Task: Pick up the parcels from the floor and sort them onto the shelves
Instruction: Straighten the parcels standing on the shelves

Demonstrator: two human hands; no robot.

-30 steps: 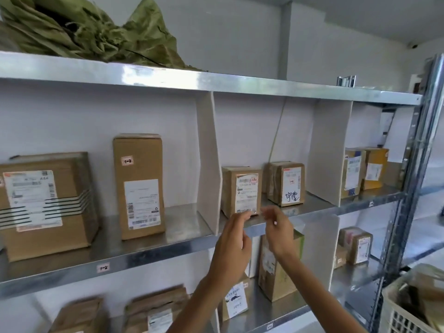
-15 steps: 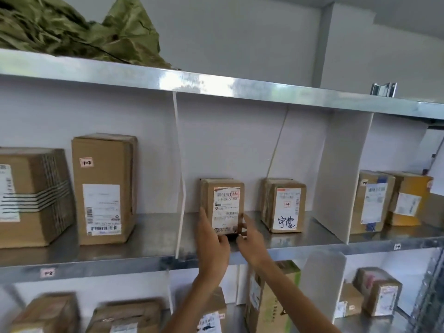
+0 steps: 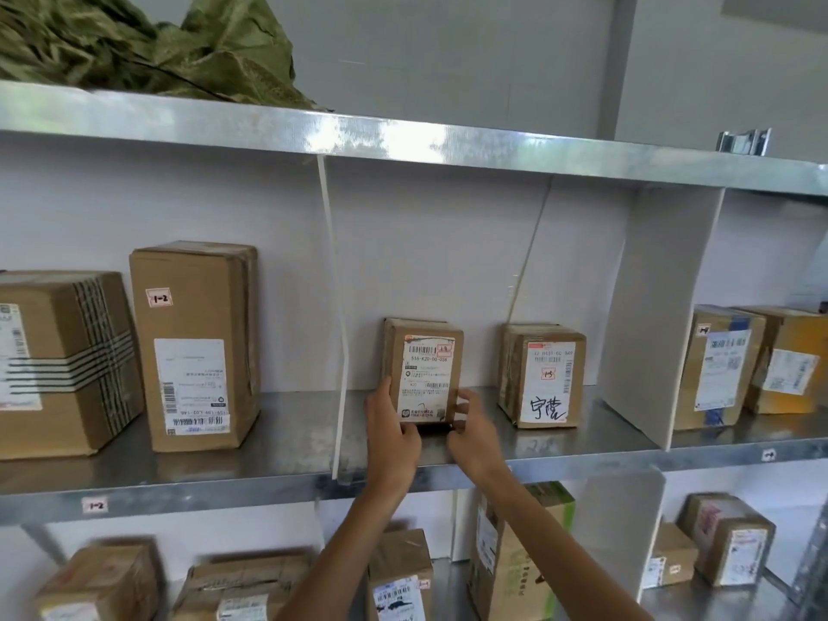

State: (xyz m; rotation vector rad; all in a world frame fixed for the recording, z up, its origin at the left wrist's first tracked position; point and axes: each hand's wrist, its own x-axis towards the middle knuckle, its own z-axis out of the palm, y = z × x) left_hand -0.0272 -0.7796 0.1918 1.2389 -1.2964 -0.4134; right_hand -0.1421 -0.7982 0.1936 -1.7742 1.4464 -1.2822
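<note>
Parcel: a small brown parcel [image 3: 423, 369] stands upright on the steel middle shelf [image 3: 291, 441], its printed label facing out.
Left hand: the left hand [image 3: 392, 434] grips the parcel's lower left edge, thumb on the front face.
Right hand: the right hand [image 3: 470, 434] clasps the parcel's lower right corner, so both hands clamp the one box between them.
Left of the parcel: a thin white divider [image 3: 334, 307] rises just beside it; beyond that stand a tall box [image 3: 197, 347] tagged 1-2 and a wider box [image 3: 62, 360] bound with striped tape.
Right of the parcel: a second small parcel with handwritten characters [image 3: 542, 374] stands near but apart, then a broad white panel [image 3: 649, 329], then a blue-taped box [image 3: 717, 365] touching a yellow box [image 3: 788, 360].
Above the parcel: the top shelf [image 3: 403, 141] carries crumpled green sacking [image 3: 148, 42].
Below the parcel: both forearms cross in front of the lower shelf, partly hiding a labelled carton [image 3: 401, 575] among other brown parcels.
In the way: nothing stands between the hands and the parcel.
</note>
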